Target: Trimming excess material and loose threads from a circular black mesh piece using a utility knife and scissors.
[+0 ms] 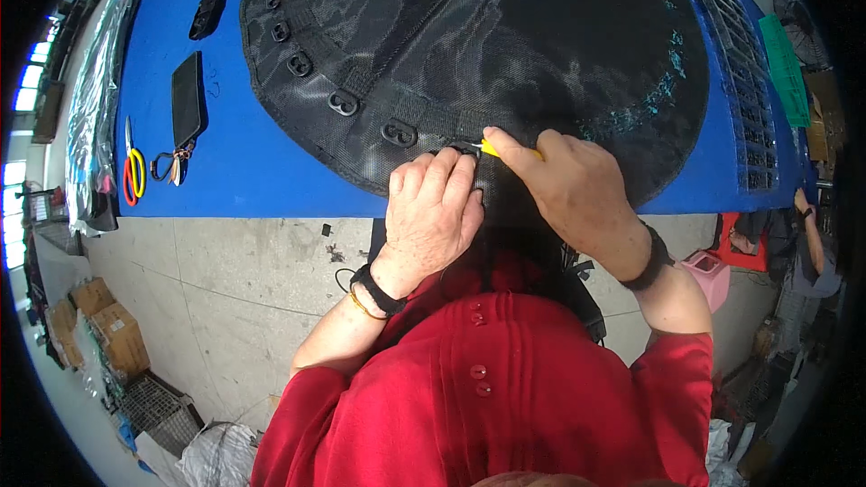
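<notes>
A large round sheet of black mesh fabric (505, 63) lies over the near edge of the blue table. Along its left and near rim run several black plastic double-loop buckles (399, 133) on webbing. My left hand (433, 207) presses down on the rim, fingers together on one black buckle (465, 147) that is mostly covered. My right hand (577, 189) grips a yellow-handled tool (490, 148), thumb along it; its short metal tip meets that buckle by my left fingertips. Most of the handle is hidden, so its exact kind is unclear. Teal thread bits (645, 108) cling to the fabric's right side.
On the blue table (271, 185) at left lie red-and-yellow scissors (134, 171), dark-handled snips (165, 165), a black phone (188, 99) and a small black object (208, 13). Clear plastic wrap (99, 90) lines the left edge; a dark grid (744, 81) lines the right. Another person's arm (810, 234) shows far right.
</notes>
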